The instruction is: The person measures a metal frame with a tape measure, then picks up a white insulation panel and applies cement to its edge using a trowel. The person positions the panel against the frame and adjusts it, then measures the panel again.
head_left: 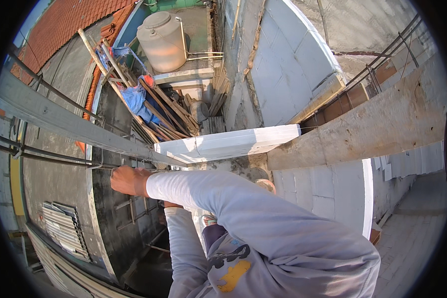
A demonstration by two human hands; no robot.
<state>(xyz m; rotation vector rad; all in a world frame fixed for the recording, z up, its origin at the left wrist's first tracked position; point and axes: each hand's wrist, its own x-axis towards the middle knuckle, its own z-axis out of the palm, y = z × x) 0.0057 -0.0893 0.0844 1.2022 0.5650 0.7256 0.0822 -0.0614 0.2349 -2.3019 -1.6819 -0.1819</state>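
My right arm, in a pale long sleeve, reaches across to the left. Its hand, my right hand [128, 180], is closed in a fist beside the dark steel reinforcing bars [54, 159]; what its fingers hold is hidden. Below that forearm, only a small patch of my left hand [172, 204] shows, so its fingers are out of sight. The bars run level from the left rim toward my right hand, with thin cross ties [19, 151] on them. Just above them a long grey board [79, 121] slants down toward the middle.
A white block wall [223, 144] crosses ahead, and a second board [357, 131] stands at right. Far below lie poles and timber [171, 114] with blue tarp [136, 97], near a water tank [161, 42]. There is a deep drop at left beside a dark wall [107, 203].
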